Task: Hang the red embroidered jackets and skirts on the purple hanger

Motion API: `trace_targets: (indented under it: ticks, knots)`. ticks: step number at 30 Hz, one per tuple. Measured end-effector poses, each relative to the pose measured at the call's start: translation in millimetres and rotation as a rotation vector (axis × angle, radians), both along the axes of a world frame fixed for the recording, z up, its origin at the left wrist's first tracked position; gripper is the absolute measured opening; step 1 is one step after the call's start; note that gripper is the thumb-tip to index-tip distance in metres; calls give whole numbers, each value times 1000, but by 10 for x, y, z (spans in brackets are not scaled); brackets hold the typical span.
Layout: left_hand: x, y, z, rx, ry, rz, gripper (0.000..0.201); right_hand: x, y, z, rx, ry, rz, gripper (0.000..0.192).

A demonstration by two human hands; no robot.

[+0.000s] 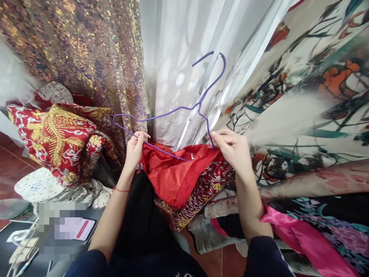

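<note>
A purple clothes hanger [175,109] stands tilted, hook up, with its right end and part of its bottom bar inside a red embroidered garment [175,181]. The garment's plain red lining faces me, and silver and gold embroidery shows on its outer side. My left hand [136,149] is closed on the hanger's lower bar, close beside the garment's left edge. Pinched fingers of my right hand [232,148] grip the garment's right edge, next to the hanger's right arm. The hanger's left end sticks out beyond the cloth.
Another red and gold embroidered garment [57,142] lies at left, beside a sequined curtain [86,50]. A phone [84,229] and cables rest on a dark surface below. Painted fabric [288,115] hangs at right, above a pink satin cloth [300,238].
</note>
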State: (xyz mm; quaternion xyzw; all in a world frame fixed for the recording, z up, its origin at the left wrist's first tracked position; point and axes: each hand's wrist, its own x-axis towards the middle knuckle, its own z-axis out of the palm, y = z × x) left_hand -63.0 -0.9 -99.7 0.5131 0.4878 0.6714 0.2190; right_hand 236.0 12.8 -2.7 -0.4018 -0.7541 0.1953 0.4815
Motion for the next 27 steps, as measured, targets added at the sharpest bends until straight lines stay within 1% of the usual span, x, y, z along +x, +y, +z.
trace_targets:
  ticks: [2, 4, 6, 8, 10, 12, 13, 14, 15, 17, 19, 22, 24, 27]
  knots:
    - [36, 18, 18, -7, -26, -22, 42, -17, -67, -9, -52, -62, 10, 60]
    - [52, 12, 41, -32, -48, -70, 48, -54, -109, -24, -64, -56, -11, 64]
    - [21, -16, 60, -60, -47, -137, 59, -87, -125, -44, -12, -20, -45, 63]
    - [-74, -56, 67, -74, -7, -201, 66, -97, -127, -65, 47, -12, -61, 60]
    - [-233, -104, 59, -114, 67, -249, 63, -81, -125, -85, 73, -22, -76, 52]
    - [-432, -161, 28, -216, 166, -279, 55, -53, -128, -100, 61, -47, -72, 32]
    - [-535, -193, 0, -292, 229, -276, 51, -40, -131, -107, 61, -64, -70, 21]
    - [-634, -228, -37, -376, 288, -255, 46, -30, -134, -114, 74, -85, -68, 18]
    - [-724, -266, -83, -455, 338, -215, 41, -25, -137, -123, 101, -108, -70, 20]
    - [-860, -348, -198, -567, 377, -86, 38, -32, -137, -146, 185, -152, -112, 25]
    - [-924, -423, -320, -600, 316, 11, 38, -56, -131, -177, 238, -207, -191, 29]
    - [-902, -482, -453, -549, 109, 61, 36, -102, -121, -220, 245, -303, -313, 34]
    - [-847, -466, -479, -511, -67, 77, 33, -121, -118, -236, 246, -352, -363, 36]
    - [-778, -353, -427, -498, -336, 36, 27, -126, -117, -242, 266, -401, -424, 37]
